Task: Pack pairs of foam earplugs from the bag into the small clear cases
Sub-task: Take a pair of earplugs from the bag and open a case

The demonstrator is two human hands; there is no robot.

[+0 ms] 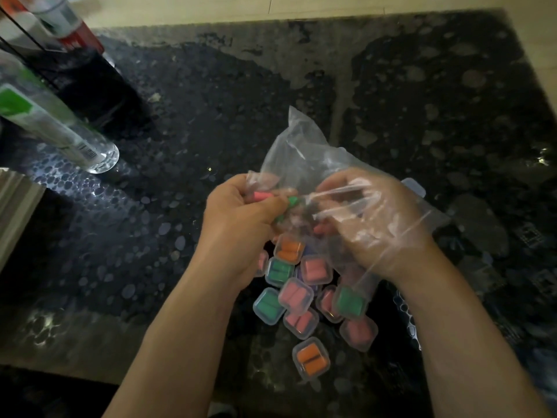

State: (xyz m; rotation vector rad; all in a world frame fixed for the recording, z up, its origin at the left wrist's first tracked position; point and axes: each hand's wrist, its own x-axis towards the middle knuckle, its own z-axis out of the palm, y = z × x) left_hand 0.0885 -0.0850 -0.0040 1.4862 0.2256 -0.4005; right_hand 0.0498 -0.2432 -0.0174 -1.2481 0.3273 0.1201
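While the bag (304, 146) holds earplugs (262, 195), cases (295, 292) hold pairs.

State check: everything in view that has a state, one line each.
bag: crumpled, lifted
left hand: grips bag
right hand: inside bag, fingers curled, hold unclear
cases: shut, filled, piled on table
bottle: standing

The clear plastic bag (304, 146) is crumpled and held up just above the counter (180, 236). A pink earplug (263, 195) and a green earplug (291, 201) show through its bunched edge. Below it, small square clear cases (296, 294) lie heaped together, touching and overlapping, each holding pink, green or orange plugs. An orange-filled case (310, 356) lies nearest, flat.
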